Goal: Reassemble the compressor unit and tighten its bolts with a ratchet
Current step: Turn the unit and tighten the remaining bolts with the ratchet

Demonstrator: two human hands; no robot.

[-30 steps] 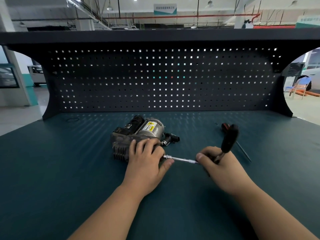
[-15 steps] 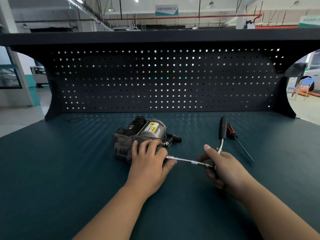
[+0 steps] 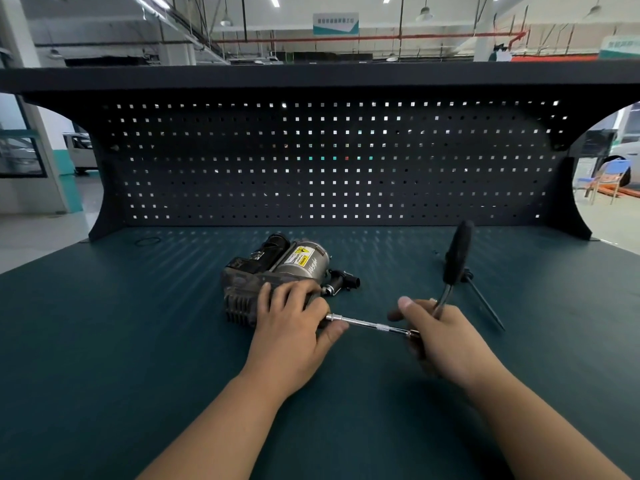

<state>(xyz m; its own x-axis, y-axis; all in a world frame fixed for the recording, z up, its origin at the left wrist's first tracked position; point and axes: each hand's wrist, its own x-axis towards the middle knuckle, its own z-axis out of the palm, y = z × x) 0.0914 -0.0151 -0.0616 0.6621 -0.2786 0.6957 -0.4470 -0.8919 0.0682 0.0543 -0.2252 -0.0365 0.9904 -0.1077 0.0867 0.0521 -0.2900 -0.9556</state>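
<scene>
Head view: bolt tightening apparently in hand, left hand (image 3: 291,327) clamping the compressor unit (image 3: 263,278), right hand (image 3: 446,337) gripping the ratchet (image 3: 457,254); next swing likely needs the unit braced.

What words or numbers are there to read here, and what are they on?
On the compressor, yellow label: print too small to read.
Beside that label, white writing: blurred, unreadable.
Near the ceiling, hanging sign: characters too blurred to read.
Far right, green sign: too blurred to read.

L hand (image 3: 294,329) holds compressor (image 3: 277,268); R hand (image 3: 448,342) grips ratchet (image 3: 457,254).
</scene>
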